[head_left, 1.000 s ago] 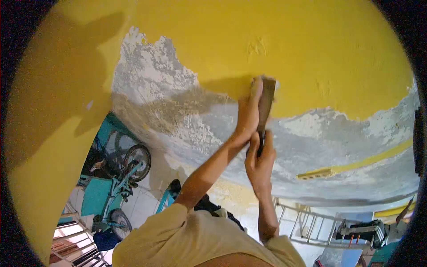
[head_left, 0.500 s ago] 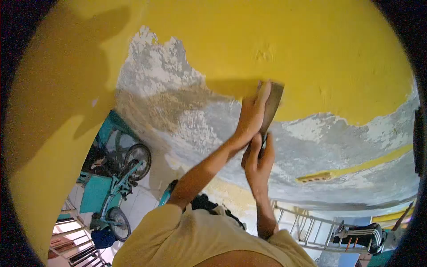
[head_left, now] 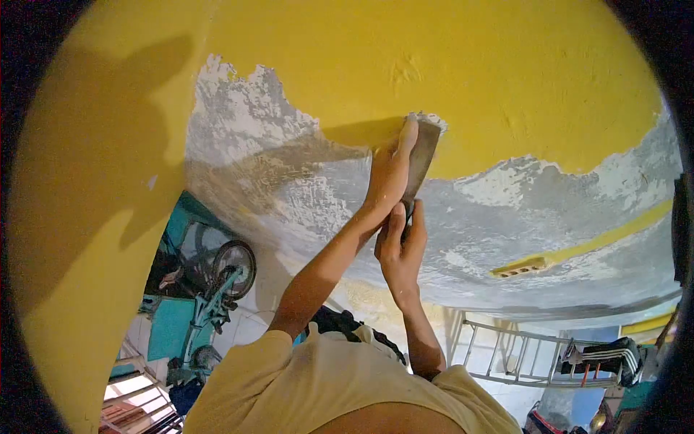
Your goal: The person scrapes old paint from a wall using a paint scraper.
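A wide metal scraper (head_left: 423,155) lies against the yellow painted wall (head_left: 347,58), its edge touching the paint, with a small pale scraped spot (head_left: 434,120) at its tip. My left hand (head_left: 392,170) grips the left side of the blade, fingers stretched up along it. Lower down, my right hand (head_left: 401,253) is closed round the dark handle, mostly hidden by the fingers. Below and left of the blade, the paint gives way to a rough grey and white patch (head_left: 311,192).
At the lower left stand a teal bicycle (head_left: 206,315) and a slatted rack (head_left: 134,398). A metal ladder (head_left: 506,354) is at the lower right, with dark striped cloth (head_left: 611,358) on it. A yellow strip with a socket box (head_left: 522,267) crosses the grey wall.
The view has shifted over the wall. Both hands still hold the scraper, and a pale scraped spot now shows at the blade's edge where yellow paint was before.
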{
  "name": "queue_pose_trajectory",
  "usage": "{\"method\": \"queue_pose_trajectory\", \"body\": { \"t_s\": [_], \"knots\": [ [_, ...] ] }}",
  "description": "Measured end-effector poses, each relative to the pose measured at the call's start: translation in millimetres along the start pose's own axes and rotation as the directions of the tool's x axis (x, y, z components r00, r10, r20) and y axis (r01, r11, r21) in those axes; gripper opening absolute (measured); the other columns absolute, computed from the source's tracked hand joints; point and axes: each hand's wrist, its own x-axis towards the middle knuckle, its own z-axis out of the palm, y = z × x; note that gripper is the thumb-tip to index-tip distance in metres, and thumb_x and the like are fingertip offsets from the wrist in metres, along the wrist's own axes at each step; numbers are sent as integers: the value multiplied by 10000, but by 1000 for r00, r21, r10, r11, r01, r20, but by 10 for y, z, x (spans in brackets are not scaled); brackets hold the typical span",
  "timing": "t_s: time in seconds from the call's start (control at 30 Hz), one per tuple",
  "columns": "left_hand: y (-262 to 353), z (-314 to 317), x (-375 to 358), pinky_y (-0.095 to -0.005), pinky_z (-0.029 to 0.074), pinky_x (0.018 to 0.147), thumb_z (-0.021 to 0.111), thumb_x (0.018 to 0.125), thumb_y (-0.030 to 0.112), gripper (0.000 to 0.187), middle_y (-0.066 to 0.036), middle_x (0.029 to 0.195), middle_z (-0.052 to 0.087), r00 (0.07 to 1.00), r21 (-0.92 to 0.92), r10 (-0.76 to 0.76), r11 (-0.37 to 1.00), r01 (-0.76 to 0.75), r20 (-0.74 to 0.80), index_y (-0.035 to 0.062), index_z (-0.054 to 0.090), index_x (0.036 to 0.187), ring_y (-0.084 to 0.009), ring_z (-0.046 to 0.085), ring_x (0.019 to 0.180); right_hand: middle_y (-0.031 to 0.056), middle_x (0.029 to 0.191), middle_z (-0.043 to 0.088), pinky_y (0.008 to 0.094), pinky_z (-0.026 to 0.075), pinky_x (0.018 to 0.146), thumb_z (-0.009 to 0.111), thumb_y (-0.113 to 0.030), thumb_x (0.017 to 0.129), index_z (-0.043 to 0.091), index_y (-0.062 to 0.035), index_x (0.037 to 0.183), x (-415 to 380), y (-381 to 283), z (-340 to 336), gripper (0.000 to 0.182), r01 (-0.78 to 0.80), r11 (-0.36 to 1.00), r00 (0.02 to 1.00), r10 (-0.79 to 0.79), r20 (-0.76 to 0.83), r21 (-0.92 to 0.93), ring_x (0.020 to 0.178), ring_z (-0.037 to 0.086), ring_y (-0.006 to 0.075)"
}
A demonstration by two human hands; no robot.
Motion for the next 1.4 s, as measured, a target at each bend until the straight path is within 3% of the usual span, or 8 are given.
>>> {"method": "queue_pose_trajectory", "body": {
  "t_s": [0.07,0.1,0.2,0.37,0.87,1.27,1.3,1.4],
  "knots": [
    [-416,84,114,-270,408,538,480,930,427,464,-9,670,590,957,-57,243,965,-255,-159,-10,612,848,-124,536,602,47,632,483,259,332,454,433,-161,972,437,11,904,-74,81,-43,186,3,1000,999,-4,-32,-21,555,424,74],
    [-380,316,235,-274,410,539,493,927,415,452,-10,655,588,693,17,512,810,-586,-508,-8,604,816,-121,527,591,40,628,476,256,329,446,439,-176,973,440,3,898,-56,34,-61,194,-58,998,998,58,8,2,542,414,70],
    [252,77,27,-275,415,591,490,930,398,434,-22,704,597,997,3,72,997,-72,-6,-4,590,799,-121,536,671,25,619,467,234,326,440,433,-207,979,442,-9,912,53,-187,70,209,-82,995,996,84,-25,59,534,413,57],
    [-163,-1,213,-290,373,529,482,930,400,449,19,589,471,928,169,369,918,-358,-38,9,524,713,-129,430,564,6,629,461,219,312,438,423,-221,985,440,-18,959,-96,-84,90,205,-173,964,984,175,7,204,528,392,46],
    [178,4,126,-297,343,541,504,923,412,465,19,612,408,979,216,179,956,-197,98,13,468,685,-97,388,602,6,626,459,235,332,440,423,-212,981,465,-18,942,44,-237,261,203,-106,951,980,150,-133,289,507,414,52],
    [-140,-136,139,-273,335,509,435,941,454,491,15,609,445,947,241,320,922,-303,-34,31,508,702,-83,393,563,-17,523,415,229,301,423,469,-243,967,465,-30,910,22,-45,90,221,-14,999,993,18,-114,30,474,392,45],
    [-148,-256,26,-257,355,523,456,946,409,447,2,657,510,998,143,26,990,-18,-50,21,545,743,-64,437,589,-3,523,427,238,299,424,479,-243,962,469,-22,902,-51,-21,-28,230,-71,993,997,67,-36,-98,476,392,51],
    [-304,-653,-9,-247,407,589,492,952,259,298,-42,776,595,962,420,271,878,-230,-38,-2,621,889,-71,488,654,168,544,519,346,360,436,534,-220,929,509,16,939,-435,290,-424,237,-176,938,980,195,33,-299,439,504,210]
  ]
}}
